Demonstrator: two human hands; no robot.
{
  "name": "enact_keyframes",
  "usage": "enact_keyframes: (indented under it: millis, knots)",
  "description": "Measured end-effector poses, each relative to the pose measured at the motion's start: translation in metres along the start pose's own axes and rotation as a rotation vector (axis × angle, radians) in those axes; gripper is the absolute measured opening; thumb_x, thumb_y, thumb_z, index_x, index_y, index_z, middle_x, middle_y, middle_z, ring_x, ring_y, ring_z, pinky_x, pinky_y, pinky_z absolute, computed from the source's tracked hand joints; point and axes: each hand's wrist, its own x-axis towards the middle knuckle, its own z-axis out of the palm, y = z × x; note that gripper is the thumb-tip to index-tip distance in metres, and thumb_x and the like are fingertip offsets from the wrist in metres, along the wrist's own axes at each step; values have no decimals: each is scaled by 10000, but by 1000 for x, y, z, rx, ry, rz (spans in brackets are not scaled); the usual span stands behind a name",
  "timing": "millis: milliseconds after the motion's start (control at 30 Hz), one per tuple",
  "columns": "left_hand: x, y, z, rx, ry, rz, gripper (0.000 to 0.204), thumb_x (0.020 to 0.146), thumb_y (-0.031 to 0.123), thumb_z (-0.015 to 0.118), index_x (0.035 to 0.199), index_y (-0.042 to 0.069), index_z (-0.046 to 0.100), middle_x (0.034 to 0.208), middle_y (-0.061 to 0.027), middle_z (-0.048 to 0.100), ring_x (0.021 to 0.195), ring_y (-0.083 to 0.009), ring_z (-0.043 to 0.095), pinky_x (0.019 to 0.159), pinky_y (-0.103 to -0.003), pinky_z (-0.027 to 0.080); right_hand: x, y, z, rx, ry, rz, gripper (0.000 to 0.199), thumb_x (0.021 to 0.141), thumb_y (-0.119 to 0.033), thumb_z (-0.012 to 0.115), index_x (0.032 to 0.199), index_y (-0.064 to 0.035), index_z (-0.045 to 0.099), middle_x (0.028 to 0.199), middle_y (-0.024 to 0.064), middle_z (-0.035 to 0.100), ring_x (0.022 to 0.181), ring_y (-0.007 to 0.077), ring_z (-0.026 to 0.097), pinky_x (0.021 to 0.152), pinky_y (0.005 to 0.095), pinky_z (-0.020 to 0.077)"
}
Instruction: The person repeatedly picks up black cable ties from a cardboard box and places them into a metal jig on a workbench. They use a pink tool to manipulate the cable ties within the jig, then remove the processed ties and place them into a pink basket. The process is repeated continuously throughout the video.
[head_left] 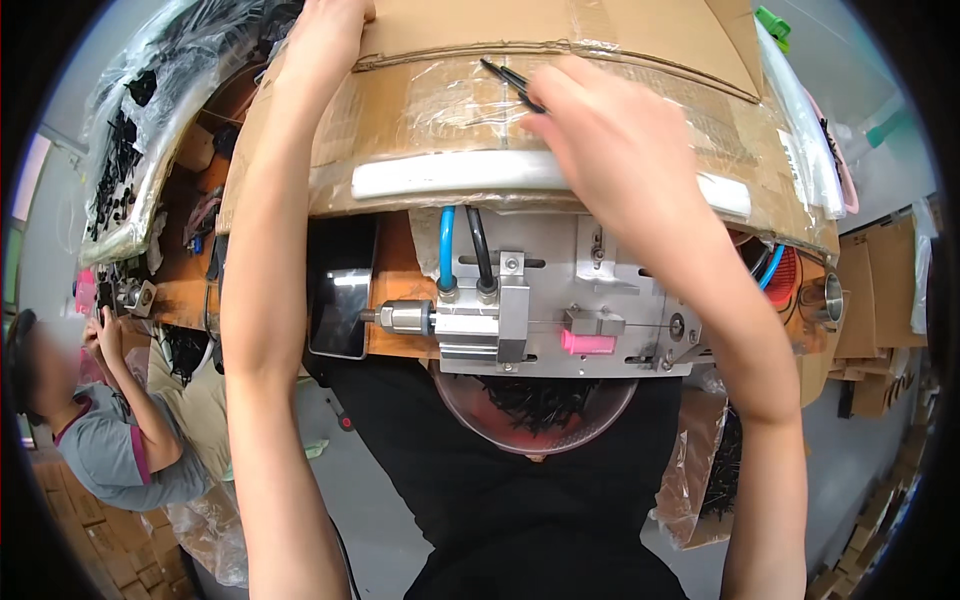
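My right hand [610, 120] is closed around a couple of slim black pieces [510, 80], whose pointed ends stick out to the left; their exact kind I cannot make out. It is held over the front of a taped cardboard box [420, 110]. Up at the box's far left edge is my left hand [335, 25], its fingers cut off by the picture's top. Below the box sits a metal fixture [560, 265] with a pneumatic cylinder [470, 330], a blue air hose [447, 240] and a black one. A pink piece [588, 343] rests near its middle.
A clear bowl of black pieces [530, 405] is under the fixture's front edge. A dark phone-like device [340, 300] lies left of the cylinder. White foam [450, 175] lines the box's front. Another person [130, 440] works at the far left; cartons [870, 310] stand at right.
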Motion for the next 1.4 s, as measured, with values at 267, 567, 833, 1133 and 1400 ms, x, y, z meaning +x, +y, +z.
enact_keyframes:
  millis: [267, 567, 833, 1133, 1400]
  knots:
    - [-45, -21, -25, 344, 10, 462, 129, 843, 3, 621, 968, -25, 627, 893, -187, 661, 853, -316, 657, 740, -358, 496, 1, 47, -4, 45, -208, 160, 90, 801, -41, 644, 794, 48, 649, 876, 221, 670, 850, 374, 668, 763, 439, 525]
    - [-284, 115, -11, 5, -117, 370, 570, 756, -92, 634, 1314, -62, 526, 935, -119, 598, 836, -267, 560, 791, -379, 485, -31, 91, -50, 445, -102, 547, 246, 908, -120, 664, 1078, 50, 613, 806, 87, 661, 661, 116, 605, 550, 236, 498]
    - [-360, 129, 47, 220, -388, 404, 693, 745, -38, 590, 1402, -124, 387, 915, -97, 482, 841, -218, 503, 811, -309, 476, -64, 81, -78, 1085, 405, 682, 198, 938, -99, 609, 1084, 36, 604, 891, 105, 662, 683, 106, 584, 608, 227, 486]
    - [-357, 127, 44, 191, -459, 383, 719, 743, -36, 592, 1422, -108, 369, 987, -116, 509, 893, -235, 518, 860, -323, 479, -168, -12, -71, 953, 277, 482, 356, 857, 118, 611, 1207, 63, 572, 1003, 160, 678, 781, 151, 648, 680, 257, 543]
    - [-338, 133, -4, -6, -352, 196, 783, 710, -135, 683, 1439, -33, 417, 1155, -147, 524, 1007, -314, 522, 854, -377, 475, -225, -70, -3, 594, 14, 303, 674, 710, 94, 736, 1348, 62, 520, 756, 91, 622, 657, 212, 604, 598, 333, 498]
